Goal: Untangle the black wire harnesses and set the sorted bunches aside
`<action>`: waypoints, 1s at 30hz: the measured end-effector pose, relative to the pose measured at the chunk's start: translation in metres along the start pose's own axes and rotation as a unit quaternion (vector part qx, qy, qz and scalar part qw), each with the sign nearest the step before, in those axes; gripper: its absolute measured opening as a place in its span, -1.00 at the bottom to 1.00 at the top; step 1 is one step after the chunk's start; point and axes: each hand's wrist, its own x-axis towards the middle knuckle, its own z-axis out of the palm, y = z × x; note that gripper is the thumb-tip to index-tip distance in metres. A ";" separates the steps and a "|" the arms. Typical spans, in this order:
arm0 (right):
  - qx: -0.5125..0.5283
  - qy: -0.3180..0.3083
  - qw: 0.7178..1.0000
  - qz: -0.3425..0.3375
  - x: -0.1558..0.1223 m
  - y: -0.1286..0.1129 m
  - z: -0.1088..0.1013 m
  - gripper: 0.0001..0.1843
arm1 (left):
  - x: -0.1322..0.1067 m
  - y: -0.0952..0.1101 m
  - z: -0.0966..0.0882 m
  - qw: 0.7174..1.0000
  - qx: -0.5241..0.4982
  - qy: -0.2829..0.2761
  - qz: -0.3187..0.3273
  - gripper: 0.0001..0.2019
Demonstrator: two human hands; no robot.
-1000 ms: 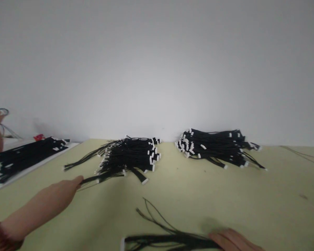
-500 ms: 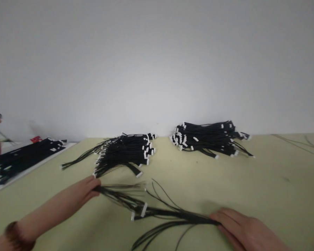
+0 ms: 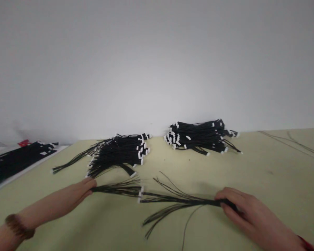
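Note:
My left hand is closed round one end of a bundle of thin black wires at the lower left. Those wires fan out to the right and reach white connectors in the middle. My right hand grips a second black wire bundle, whose loose ends spread leftward; some meet the white connectors and others splay toward me. Whether the two bundles are joined at the connectors I cannot tell. Fingertips of both hands are partly hidden.
Beyond my left hand lies a pile of black wire harnesses with white connectors. A second harness pile rests against the wall. More harnesses lie at far left beside a red object. Loose wires trail at right.
My right hand has risen slightly, and its bundle now lies straighter, with the white connectors lined up one above the other. The whole view has shifted a little. A co-worker's hand at far left has left view.

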 end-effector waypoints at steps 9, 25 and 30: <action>0.030 -0.115 0.985 -0.122 -0.008 -0.027 0.007 -0.79 | 0.007 0.044 -0.058 0.983 -0.028 0.164 -0.082 -0.60; 0.313 0.002 0.947 0.071 0.007 -0.012 0.015 -0.77 | 0.024 0.070 0.012 0.991 0.040 0.052 0.119 -0.56; 0.284 0.051 0.957 0.024 0.033 -0.064 -0.036 -0.79 | 0.025 0.165 -0.027 0.965 -0.133 0.016 0.225 -0.58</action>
